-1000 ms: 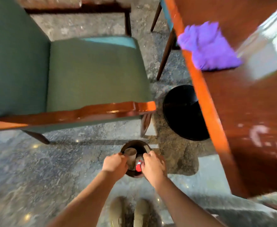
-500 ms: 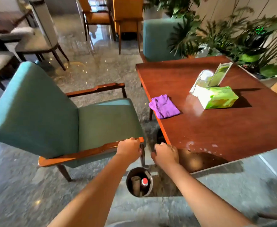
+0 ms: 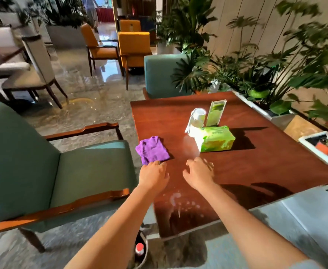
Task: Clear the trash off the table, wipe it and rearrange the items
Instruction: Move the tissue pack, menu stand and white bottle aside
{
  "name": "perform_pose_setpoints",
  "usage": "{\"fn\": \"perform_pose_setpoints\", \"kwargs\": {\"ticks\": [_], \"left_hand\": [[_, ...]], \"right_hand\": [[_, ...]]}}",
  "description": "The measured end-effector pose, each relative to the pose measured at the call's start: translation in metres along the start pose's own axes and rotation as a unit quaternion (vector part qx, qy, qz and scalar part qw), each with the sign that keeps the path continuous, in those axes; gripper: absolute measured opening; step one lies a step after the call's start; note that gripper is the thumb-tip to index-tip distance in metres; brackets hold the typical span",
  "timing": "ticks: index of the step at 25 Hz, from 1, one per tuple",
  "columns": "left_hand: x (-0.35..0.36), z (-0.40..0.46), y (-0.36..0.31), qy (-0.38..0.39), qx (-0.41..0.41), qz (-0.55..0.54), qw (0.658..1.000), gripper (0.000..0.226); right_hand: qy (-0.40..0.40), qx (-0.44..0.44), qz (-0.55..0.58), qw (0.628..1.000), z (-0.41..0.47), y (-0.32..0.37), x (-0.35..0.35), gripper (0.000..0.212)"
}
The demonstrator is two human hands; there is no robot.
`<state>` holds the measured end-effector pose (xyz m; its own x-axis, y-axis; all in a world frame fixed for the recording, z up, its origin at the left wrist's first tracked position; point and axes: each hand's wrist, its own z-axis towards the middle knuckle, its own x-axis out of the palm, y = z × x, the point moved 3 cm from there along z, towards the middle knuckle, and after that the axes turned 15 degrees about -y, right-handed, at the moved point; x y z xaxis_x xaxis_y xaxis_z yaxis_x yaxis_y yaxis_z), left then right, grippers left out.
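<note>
A purple cloth [image 3: 152, 149] lies crumpled near the left edge of the brown wooden table [image 3: 256, 164]. My left hand [image 3: 154, 175] hovers over the table with its fingertips at the cloth's near edge, fingers apart, holding nothing. My right hand [image 3: 199, 172] is beside it over the bare wood, fingers spread and empty. Behind stand a green tissue pack [image 3: 214, 138], a white cup-like holder [image 3: 197, 118] and an upright green menu stand [image 3: 216, 113]. White smears [image 3: 178, 200] mark the near corner. A small bin [image 3: 140, 253] with a red-capped bottle sits on the floor under my left arm.
A teal armchair [image 3: 62, 167] stands close to the table's left side. Another teal chair [image 3: 163, 74] faces the far edge. Leafy plants in white planters [image 3: 275, 113] line the right side. Orange chairs [image 3: 134, 49] and pale chairs stand further back on the glossy floor.
The view rose from the floor bin to the table. Both hands left the bin and moved up and forward over the table, the left one reaching the purple cloth.
</note>
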<state>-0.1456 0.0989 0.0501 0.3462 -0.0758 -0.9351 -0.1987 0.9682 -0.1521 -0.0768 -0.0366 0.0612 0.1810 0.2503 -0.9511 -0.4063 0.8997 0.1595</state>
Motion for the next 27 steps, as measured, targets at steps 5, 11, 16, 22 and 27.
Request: {"fn": "perform_pose_setpoints", "kwargs": {"ticks": [5, 11, 16, 22, 27], "left_hand": [[0.011, 0.043, -0.053, -0.030, -0.021, -0.014, 0.999, 0.031], [0.060, 0.081, -0.085, -0.051, -0.021, -0.055, 0.997, 0.035], [0.116, 0.101, -0.117, -0.041, -0.013, -0.050, 0.998, 0.033], [0.181, 0.130, -0.172, -0.059, -0.102, -0.003, 0.993, 0.045], [0.211, 0.139, -0.238, -0.079, -0.263, -0.006, 0.961, 0.058]], "right_hand": [[-0.006, -0.009, 0.001, 1.000, 0.045, -0.062, 0.001, 0.033], [-0.026, 0.043, 0.019, 0.999, 0.059, -0.129, 0.021, 0.037], [-0.024, 0.037, 0.027, 0.999, 0.072, -0.187, 0.043, 0.052], [0.005, -0.070, 0.050, 0.996, 0.141, -0.264, 0.077, 0.056], [0.033, -0.169, 0.082, 0.982, 0.199, -0.313, 0.091, 0.061]]}}
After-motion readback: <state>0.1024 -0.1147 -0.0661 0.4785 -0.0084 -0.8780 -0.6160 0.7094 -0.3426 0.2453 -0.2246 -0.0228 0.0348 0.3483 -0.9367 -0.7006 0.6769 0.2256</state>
